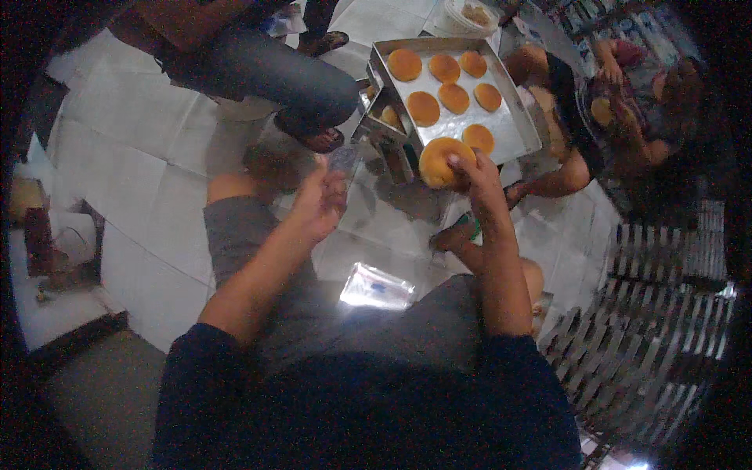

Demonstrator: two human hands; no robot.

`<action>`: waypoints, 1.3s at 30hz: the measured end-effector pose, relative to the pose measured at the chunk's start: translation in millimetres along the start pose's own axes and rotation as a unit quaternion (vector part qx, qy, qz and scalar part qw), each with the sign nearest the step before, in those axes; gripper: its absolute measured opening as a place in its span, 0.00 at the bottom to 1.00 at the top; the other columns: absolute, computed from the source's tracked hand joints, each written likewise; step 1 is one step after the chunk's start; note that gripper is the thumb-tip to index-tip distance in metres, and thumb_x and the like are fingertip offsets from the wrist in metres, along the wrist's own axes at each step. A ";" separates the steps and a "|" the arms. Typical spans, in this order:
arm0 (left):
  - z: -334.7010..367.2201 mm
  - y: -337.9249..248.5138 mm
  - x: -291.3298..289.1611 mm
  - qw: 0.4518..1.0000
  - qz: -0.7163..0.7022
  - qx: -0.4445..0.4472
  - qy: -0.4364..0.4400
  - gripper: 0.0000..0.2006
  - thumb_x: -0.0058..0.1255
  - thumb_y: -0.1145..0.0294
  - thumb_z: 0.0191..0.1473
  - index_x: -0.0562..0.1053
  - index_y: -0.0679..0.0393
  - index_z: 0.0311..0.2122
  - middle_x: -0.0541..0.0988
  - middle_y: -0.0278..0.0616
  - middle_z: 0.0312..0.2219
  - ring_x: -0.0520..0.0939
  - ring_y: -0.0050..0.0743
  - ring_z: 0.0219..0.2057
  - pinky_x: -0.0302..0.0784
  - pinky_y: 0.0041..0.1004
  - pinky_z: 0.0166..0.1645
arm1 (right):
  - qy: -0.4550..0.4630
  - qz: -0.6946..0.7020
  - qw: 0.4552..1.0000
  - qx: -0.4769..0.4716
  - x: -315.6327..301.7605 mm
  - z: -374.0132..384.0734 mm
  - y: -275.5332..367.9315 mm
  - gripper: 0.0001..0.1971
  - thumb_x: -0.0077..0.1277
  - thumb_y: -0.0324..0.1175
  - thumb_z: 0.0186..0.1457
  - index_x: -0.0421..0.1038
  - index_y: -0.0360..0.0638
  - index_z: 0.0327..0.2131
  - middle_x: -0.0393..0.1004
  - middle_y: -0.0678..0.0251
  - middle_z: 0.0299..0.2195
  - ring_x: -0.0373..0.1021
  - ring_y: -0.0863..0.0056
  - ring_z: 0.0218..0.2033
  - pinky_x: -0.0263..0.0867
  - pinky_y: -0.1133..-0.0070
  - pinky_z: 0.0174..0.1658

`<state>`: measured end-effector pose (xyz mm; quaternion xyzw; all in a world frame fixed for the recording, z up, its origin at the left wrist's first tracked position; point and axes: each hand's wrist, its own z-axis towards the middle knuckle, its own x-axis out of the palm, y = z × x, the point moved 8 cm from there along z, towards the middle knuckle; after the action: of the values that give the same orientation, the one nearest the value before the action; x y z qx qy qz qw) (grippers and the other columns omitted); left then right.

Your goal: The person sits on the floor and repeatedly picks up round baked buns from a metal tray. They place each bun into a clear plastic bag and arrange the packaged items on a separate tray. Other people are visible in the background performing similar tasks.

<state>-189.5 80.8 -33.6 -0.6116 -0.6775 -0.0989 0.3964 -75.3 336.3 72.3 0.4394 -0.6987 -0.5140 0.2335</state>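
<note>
My right hand (484, 178) is closed on a round golden-brown bun (440, 163), thumb on top, just over the near edge of a metal tray (513, 117). Several similar buns, such as a far-left bun (404, 65), lie spaced apart on that tray. To the left, my left hand (319, 202) pinches a small, see-through plastic bag (345, 158), blurred against the floor. Between my thighs lies a shiny clear plastic packet (377, 287).
Under the tray are metal stand parts and another pan (385, 116) with buns. A round tub (471, 16) stands behind. One person's dark-trousered leg (258, 74) is at the far left; another person (627, 102) sits at right. Slatted metal racks (650, 305) line the right.
</note>
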 end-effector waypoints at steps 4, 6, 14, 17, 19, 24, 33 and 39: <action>-20.8 34.1 29.9 0.996 -0.054 0.036 0.061 0.27 0.43 0.41 0.61 0.71 0.60 0.42 0.74 0.32 0.22 0.76 0.23 0.26 0.74 0.22 0.35 | -0.082 0.174 0.972 -0.137 47.0 -141.2 10.9 0.22 0.57 0.38 0.55 0.66 0.35 0.48 0.73 0.61 0.44 0.73 0.73 0.44 0.71 0.74 0.48; -48.0 50.8 58.7 0.993 -0.033 0.095 0.066 0.27 0.41 0.42 0.62 0.71 0.62 0.44 0.77 0.35 0.26 0.79 0.26 0.30 0.76 0.25 0.39 | -0.171 0.083 0.956 -0.223 65.3 -176.0 13.4 0.20 0.57 0.34 0.56 0.66 0.34 0.48 0.73 0.61 0.45 0.72 0.74 0.44 0.70 0.75 0.49; -164.7 49.7 136.2 0.921 0.231 0.281 0.142 0.19 0.53 0.63 0.61 0.71 0.67 0.51 0.80 0.45 0.43 0.81 0.32 0.44 0.76 0.32 0.50 | -0.106 0.143 0.976 -0.127 50.6 -192.0 -2.1 0.19 0.58 0.27 0.53 0.68 0.34 0.48 0.74 0.64 0.44 0.71 0.77 0.45 0.68 0.76 0.52; -201.9 52.6 162.9 0.857 0.356 0.320 0.188 0.17 0.59 0.73 0.55 0.73 0.68 0.48 0.81 0.43 0.41 0.81 0.32 0.42 0.76 0.31 0.51 | 0.020 0.460 0.884 -0.084 52.4 -225.3 29.5 0.23 0.58 0.37 0.55 0.69 0.35 0.51 0.76 0.60 0.45 0.74 0.72 0.44 0.71 0.73 0.50; -195.3 66.6 160.1 0.862 0.394 0.233 0.219 0.23 0.61 0.74 0.52 0.70 0.67 0.52 0.78 0.46 0.46 0.79 0.32 0.46 0.76 0.31 0.52 | 0.113 0.536 0.813 -0.196 44.1 -243.9 31.7 0.21 0.57 0.29 0.54 0.69 0.36 0.52 0.76 0.63 0.45 0.74 0.73 0.44 0.70 0.73 0.51; -183.6 92.1 95.5 0.962 0.127 0.207 0.123 0.33 0.48 0.55 0.63 0.50 0.57 0.65 0.60 0.50 0.62 0.65 0.41 0.61 0.70 0.40 0.60 | -0.125 0.070 0.965 -0.218 41.7 -256.9 25.9 0.29 0.58 0.27 0.53 0.61 0.35 0.59 0.71 0.57 0.54 0.66 0.59 0.58 0.57 0.65 0.63; -147.0 88.3 84.7 0.982 0.064 0.088 0.154 0.38 0.28 0.31 0.60 0.65 0.56 0.57 0.72 0.47 0.53 0.74 0.44 0.54 0.70 0.45 0.58 | -0.026 -0.403 0.868 -0.288 137.6 -224.5 -4.7 0.34 0.37 0.51 0.63 0.50 0.36 0.64 0.47 0.47 0.67 0.39 0.47 0.69 0.32 0.38 0.61; -171.4 110.9 91.9 0.987 0.049 -0.014 0.153 0.32 0.33 0.37 0.63 0.62 0.54 0.59 0.72 0.44 0.52 0.73 0.39 0.53 0.76 0.44 0.53 | -0.170 -0.298 0.831 -0.437 69.0 -261.5 52.2 0.18 0.55 0.37 0.54 0.73 0.34 0.44 0.74 0.54 0.47 0.70 0.55 0.49 0.64 0.60 0.52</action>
<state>-11.8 69.5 102.1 -0.6275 -0.5766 -0.1810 0.4909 73.9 147.7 206.6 0.3843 -0.2648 -0.8770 0.1144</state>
